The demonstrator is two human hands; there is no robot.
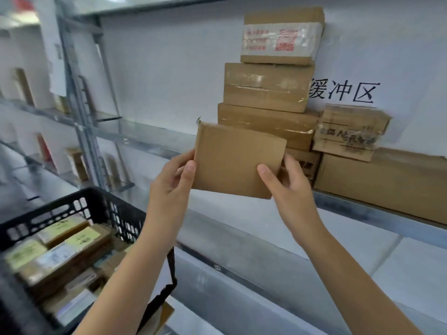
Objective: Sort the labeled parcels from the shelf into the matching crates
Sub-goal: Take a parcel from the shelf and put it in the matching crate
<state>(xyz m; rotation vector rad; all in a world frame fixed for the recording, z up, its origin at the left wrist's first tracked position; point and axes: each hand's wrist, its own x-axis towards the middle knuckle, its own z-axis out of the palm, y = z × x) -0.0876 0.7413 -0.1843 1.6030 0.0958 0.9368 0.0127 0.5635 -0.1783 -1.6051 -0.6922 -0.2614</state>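
Observation:
A flat brown cardboard parcel point(232, 160) is held up in front of the shelf, its plain side facing me with no label visible. My left hand point(173, 182) grips its left edge, thumb on the front. My right hand point(287, 187) grips its lower right corner, thumb on the front. Behind it, on the metal shelf point(377, 213), stands a stack of cardboard parcels point(268, 88). At the lower left a black plastic crate point(79, 206) holds several labeled parcels.
Two more boxes, a small one point(350, 131) on a large one point(387, 182), sit to the right of the stack. A white sign with black characters point(343, 91) hangs on the back wall. Further shelving with parcels recedes at the left. A black strap point(169, 281) hangs below my left forearm.

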